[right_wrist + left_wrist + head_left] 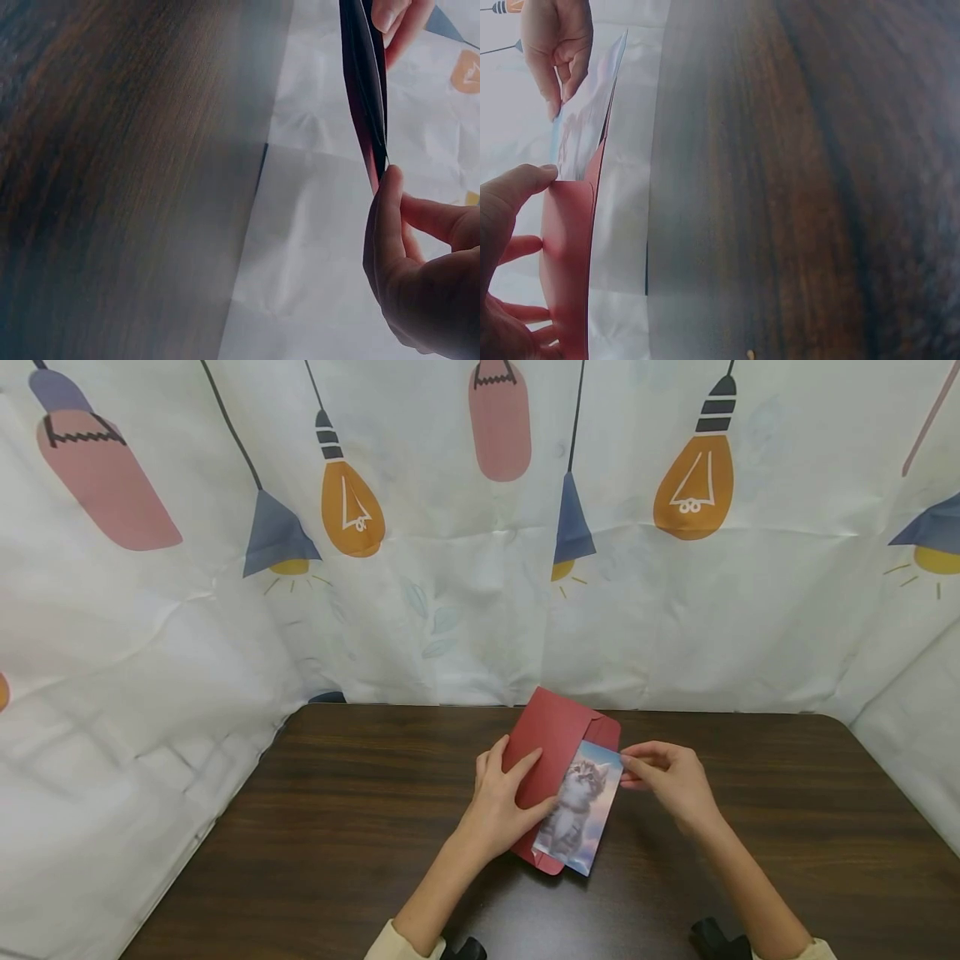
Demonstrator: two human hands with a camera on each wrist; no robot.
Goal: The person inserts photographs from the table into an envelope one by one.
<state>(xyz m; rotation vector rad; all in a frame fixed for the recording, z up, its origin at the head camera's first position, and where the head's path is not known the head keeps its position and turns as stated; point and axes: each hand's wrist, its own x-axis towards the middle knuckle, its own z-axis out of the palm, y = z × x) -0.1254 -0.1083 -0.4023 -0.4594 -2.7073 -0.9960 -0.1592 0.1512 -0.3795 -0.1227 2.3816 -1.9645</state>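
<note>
A red envelope [551, 727] is held above the brown table, its flap side toward the right. My left hand [501, 806] grips it from the left, thumb near the opening and fingers spread along it; some of their undersides are hidden. Sticking partly out of the envelope is a card [576, 802] with a kitten picture; its other part is hidden inside. My right hand [671, 781] pinches the card's upper right edge between thumb and fingers. The left wrist view shows the card [585, 135] rising from the envelope's mouth.
The dark wood table [337, 827] spreads around both hands. Behind it hangs a white curtain [450, 627] printed with lamps and bulbs, which also runs along the sides. Black wrist straps or mounts [717, 938] show at the lower edge.
</note>
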